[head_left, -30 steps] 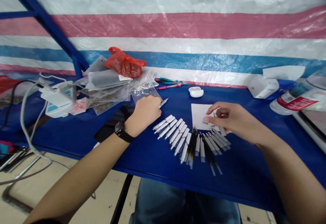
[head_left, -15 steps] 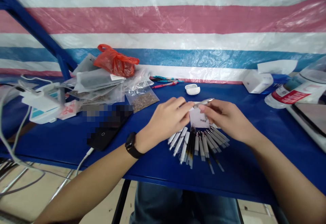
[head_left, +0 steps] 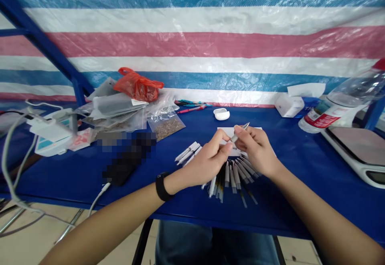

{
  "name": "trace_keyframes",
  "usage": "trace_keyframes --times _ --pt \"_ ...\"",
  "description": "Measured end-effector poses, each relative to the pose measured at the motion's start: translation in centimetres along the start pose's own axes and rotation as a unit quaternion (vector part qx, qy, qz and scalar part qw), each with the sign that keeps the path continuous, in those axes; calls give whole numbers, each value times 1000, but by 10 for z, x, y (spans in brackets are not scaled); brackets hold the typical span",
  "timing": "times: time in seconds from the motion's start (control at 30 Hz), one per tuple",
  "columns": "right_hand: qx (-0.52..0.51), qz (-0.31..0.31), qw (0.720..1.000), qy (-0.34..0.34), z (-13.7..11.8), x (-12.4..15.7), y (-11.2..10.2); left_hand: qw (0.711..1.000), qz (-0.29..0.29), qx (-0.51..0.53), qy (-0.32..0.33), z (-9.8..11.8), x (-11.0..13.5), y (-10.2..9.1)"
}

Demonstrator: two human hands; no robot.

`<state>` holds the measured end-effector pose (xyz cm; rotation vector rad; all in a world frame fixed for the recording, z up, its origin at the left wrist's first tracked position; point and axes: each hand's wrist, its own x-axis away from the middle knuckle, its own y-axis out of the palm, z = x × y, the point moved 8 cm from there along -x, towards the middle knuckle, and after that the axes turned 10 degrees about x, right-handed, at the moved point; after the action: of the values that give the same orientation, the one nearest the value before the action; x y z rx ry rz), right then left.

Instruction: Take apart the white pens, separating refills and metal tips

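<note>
My right hand [head_left: 257,148] grips a grey pen section with a metal tip [head_left: 240,133], held slanting above a white sheet of paper [head_left: 225,131]. Thumb and forefinger of my left hand [head_left: 210,156] are closed right at the lower end of that section; anything small between them is hidden. Below both hands, pen parts lie fanned out: grey pen front sections [head_left: 237,176], dark refills [head_left: 221,180] and white pen barrels [head_left: 212,186], several of each. More white barrels [head_left: 187,151] lie left of my left hand, partly covered by it.
A white earbud case [head_left: 221,114] and coloured pens [head_left: 194,109] sit at the back. Leftward are plastic bags [head_left: 117,106], a red bag [head_left: 138,85], a dark phone [head_left: 126,164] and a white power strip [head_left: 54,132]. A bottle [head_left: 325,116] and scale [head_left: 357,152] stand right.
The view has tilted up slightly. My left hand has turned, its thumb now showing in a pinch at the pen section's lower end. Several white barrels now show at the left of the fan.
</note>
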<state>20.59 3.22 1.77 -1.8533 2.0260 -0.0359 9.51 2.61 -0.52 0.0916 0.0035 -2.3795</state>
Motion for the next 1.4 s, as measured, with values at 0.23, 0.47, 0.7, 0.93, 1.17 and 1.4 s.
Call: trace_keyframes --times 0.23,0.47,0.7,0.93,1.17,1.4 --pt "-67 -47 997 -8 -10 5 6 898 -154 371 -180 -4 11 21" --pt "34 6 994 -102 -22 6 -4 931 -165 303 -117 -3 7 17" --pt "79 19 996 -44 -6 -3 -4 971 84 -201 103 18 3 -10" --pt "28 59 992 104 25 -9 -23 749 420 -506 80 70 116 -97" --pt "2 137 985 104 21 -12 -40 689 389 -544 -281 26 197 -173" --pt "51 135 987 73 16 -14 -41 746 298 -492 -335 22 159 -183"
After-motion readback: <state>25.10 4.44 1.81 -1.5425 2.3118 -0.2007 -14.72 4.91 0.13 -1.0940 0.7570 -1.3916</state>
